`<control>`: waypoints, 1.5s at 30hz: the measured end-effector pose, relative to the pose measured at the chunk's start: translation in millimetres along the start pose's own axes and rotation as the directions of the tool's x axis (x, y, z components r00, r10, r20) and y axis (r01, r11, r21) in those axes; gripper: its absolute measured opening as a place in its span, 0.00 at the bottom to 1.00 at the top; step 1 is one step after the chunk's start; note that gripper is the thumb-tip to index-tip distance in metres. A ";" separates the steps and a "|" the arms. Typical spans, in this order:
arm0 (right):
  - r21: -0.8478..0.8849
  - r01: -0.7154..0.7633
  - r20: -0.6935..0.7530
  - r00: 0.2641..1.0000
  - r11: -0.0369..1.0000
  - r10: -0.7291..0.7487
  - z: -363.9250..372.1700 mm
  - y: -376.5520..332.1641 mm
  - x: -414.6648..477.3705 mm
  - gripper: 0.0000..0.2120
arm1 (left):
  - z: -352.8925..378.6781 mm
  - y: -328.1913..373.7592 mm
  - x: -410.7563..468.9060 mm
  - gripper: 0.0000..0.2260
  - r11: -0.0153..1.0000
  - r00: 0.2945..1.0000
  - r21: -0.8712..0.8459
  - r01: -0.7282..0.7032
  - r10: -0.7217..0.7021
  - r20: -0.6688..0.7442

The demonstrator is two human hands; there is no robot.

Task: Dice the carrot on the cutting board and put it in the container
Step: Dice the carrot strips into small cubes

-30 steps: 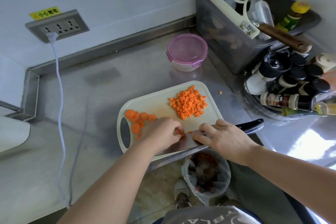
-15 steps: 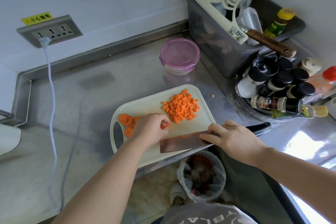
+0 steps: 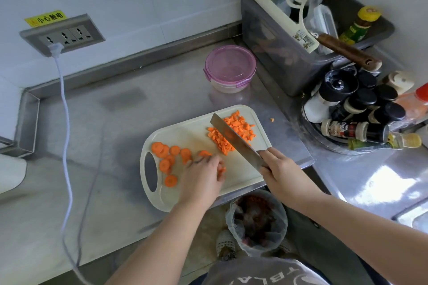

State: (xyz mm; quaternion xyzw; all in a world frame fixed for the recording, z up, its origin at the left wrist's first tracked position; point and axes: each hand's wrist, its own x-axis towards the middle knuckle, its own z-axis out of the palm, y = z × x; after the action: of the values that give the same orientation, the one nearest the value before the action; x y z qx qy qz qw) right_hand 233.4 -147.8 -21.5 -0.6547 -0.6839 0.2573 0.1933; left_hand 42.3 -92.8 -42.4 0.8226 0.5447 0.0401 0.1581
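Here, right hand (image 3: 281, 174) grips cleaver (image 3: 234, 137) angled over diced carrot (image 3: 240, 126); left hand (image 3: 202, 174) seemingly pinches carrot pieces (image 3: 221, 170) for next cut.

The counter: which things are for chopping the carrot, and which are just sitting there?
For the job:
cutting board; carrot slices, some pinched by the left hand; diced carrot; cleaver gripped by the right hand; container, lid on.

Just lying about:
grey bin; spice bottles; wall socket and cable; waste bag.
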 end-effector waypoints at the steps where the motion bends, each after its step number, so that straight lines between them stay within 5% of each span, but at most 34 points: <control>1: 0.001 -0.007 0.018 1.000 1.000 0.007 1.8 -1.1 0.3 0.12 | 1.2 -0.9 1.3 0.10 1.000 1.000 0.017 -0.014 0.013 0.021; 13: -0.025 -0.081 0.038 0.996 0.996 0.082 -0.4 -4.0 4.7 0.13 | -11.0 -21.0 10.2 0.18 0.970 0.932 0.050 -0.239 0.215 0.292; 25: -0.032 -0.101 0.069 0.992 0.994 0.103 2.9 -8.4 10.9 0.13 | 5.7 9.4 12.1 0.09 0.997 0.996 -0.003 0.083 -0.083 -0.012; 45: -0.212 -0.141 0.193 0.964 0.967 0.183 18.1 -11.7 4.6 0.16 | 2.1 2.7 8.9 0.09 0.984 0.984 0.005 0.178 -0.178 0.017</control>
State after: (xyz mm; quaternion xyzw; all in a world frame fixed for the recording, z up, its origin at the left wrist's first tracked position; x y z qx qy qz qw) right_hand 212.9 -145.1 -29.2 -0.6937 -0.6663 0.2717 0.0322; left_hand 48.9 -86.1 -44.6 0.7713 0.6147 0.0180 0.1643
